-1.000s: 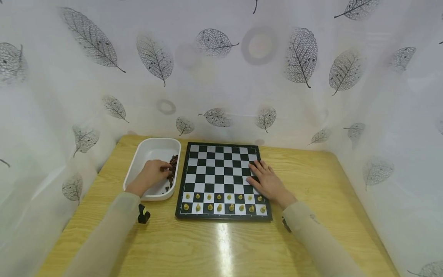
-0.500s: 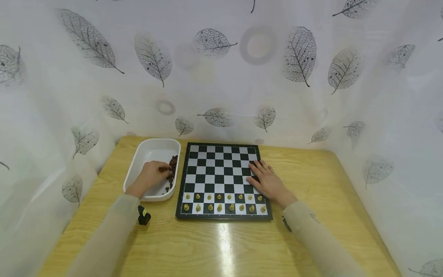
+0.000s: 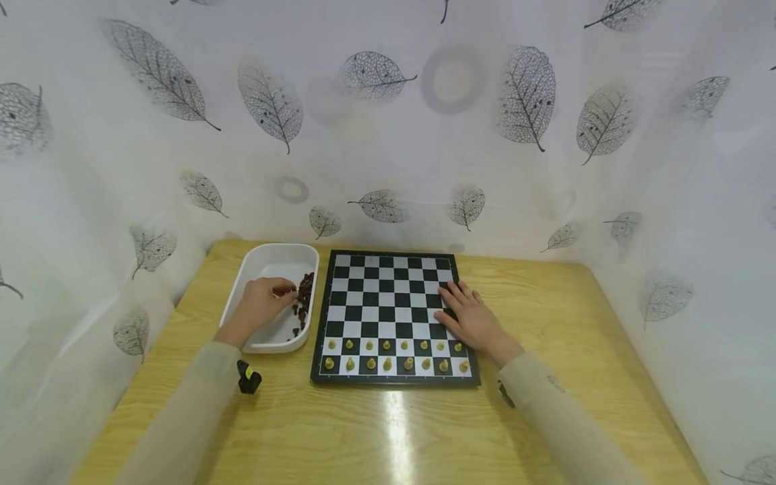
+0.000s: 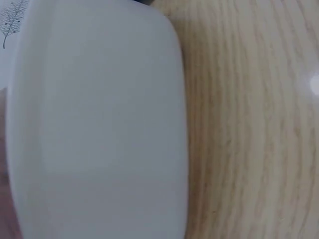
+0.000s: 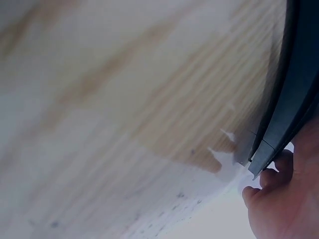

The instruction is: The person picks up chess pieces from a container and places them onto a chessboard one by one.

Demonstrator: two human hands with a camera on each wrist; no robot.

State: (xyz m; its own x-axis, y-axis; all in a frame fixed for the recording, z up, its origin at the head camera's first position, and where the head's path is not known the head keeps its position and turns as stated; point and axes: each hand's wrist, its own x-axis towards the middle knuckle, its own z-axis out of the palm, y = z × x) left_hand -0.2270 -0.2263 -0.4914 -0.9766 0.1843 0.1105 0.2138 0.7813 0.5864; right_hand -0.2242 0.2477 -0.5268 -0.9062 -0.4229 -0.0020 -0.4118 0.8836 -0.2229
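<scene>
My left hand reaches into the white tray, thumb and forefinger close together beside a heap of dark reddish-brown chess pieces. I cannot tell whether a piece is between those fingertips. To the right lies a black-and-white chessboard. Two rows of yellowish chess pieces stand along its near side. My right hand rests with fingers spread on the board's right edge. In the right wrist view, the hand shows beside the dark board edge. The tray's outer wall fills much of the left wrist view.
Tray and board stand side by side on a wooden table, with a narrow gap between them. A whitish curtain printed with grey leaves hangs behind the table and along both sides.
My left hand has drawn back slightly to the left from the dark pieces. The right hand keeps its place on the board's edge, and the yellowish pieces stand as before.
</scene>
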